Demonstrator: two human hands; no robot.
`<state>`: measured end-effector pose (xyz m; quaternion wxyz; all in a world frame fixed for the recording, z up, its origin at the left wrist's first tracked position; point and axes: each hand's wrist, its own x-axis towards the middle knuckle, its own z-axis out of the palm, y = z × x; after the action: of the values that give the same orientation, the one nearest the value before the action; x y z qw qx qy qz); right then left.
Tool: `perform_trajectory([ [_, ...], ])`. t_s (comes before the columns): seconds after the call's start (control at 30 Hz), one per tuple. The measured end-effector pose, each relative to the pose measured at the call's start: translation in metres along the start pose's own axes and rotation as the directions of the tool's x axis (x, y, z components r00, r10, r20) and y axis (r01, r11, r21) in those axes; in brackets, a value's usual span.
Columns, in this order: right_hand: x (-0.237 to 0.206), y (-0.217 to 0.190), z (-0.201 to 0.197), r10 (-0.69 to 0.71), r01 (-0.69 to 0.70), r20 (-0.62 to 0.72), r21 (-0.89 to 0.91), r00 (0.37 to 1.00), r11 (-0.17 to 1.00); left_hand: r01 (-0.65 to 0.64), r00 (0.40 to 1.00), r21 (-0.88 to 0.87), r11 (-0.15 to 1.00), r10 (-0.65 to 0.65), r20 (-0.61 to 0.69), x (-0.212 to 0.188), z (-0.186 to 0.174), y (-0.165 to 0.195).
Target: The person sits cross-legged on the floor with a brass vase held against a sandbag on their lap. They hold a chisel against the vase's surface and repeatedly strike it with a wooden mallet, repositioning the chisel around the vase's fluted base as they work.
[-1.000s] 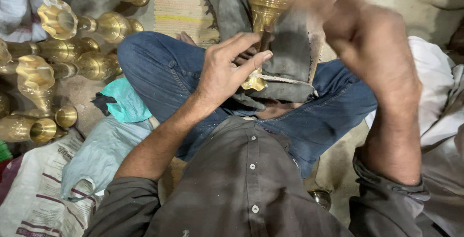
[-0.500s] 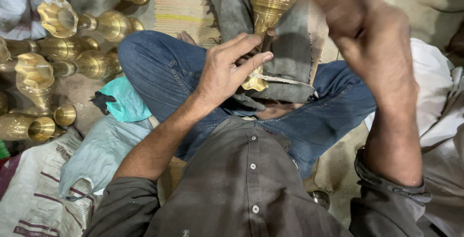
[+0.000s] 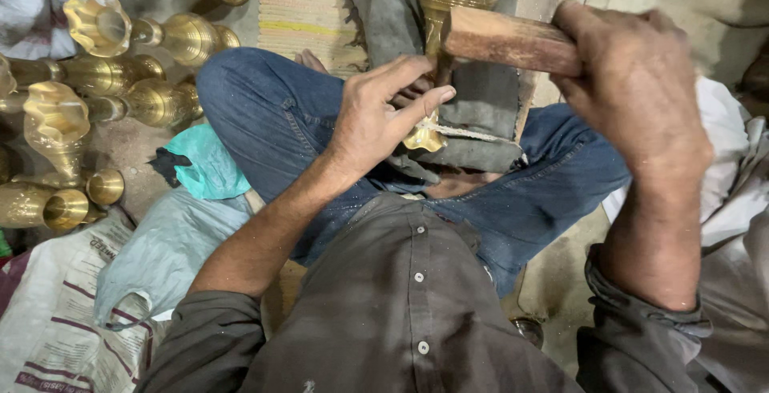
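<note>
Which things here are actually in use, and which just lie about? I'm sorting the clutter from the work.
In use:
left hand steadying the brass vase
right hand gripping a wooden mallet
grey cloth pad under the vase

Lying about:
finished brass vases on the floor
teal rag
printed sack

Many shiny brass vases [image 3: 96,80] lie on the floor at the left. A teal cloth [image 3: 210,167] sits beside the blue jeans [image 3: 264,120]. A striped mat [image 3: 300,8] lies farther up. A white sack [image 3: 56,321] is nearby.
</note>
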<state>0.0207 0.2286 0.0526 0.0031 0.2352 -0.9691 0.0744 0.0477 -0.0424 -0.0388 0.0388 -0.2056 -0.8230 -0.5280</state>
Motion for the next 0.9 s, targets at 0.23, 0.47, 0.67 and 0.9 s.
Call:
perform_trajectory([
  [0.23,0.001,0.0,-0.004,-0.017,0.02,-0.064,0.044,0.998,0.999,0.032,0.999,-0.061,0.998,-0.031,0.028,0.002,-0.004,0.005],
  [0.47,0.005,-0.007,-0.004,0.072,-0.061,-0.077,0.125,0.994,0.99,0.051,0.998,-0.081,0.995,-0.048,0.041,0.001,-0.005,0.007],
  [0.67,0.004,-0.011,-0.006,0.014,-0.002,-0.098,0.129,0.995,0.992,0.047,0.999,-0.028,0.998,-0.047,0.007,0.0,-0.003,0.002],
  [0.9,0.007,-0.006,-0.007,-0.041,0.044,-0.055,0.055,0.998,0.998,0.09,0.996,-0.068,0.994,-0.089,0.015,-0.005,-0.001,0.0],
])
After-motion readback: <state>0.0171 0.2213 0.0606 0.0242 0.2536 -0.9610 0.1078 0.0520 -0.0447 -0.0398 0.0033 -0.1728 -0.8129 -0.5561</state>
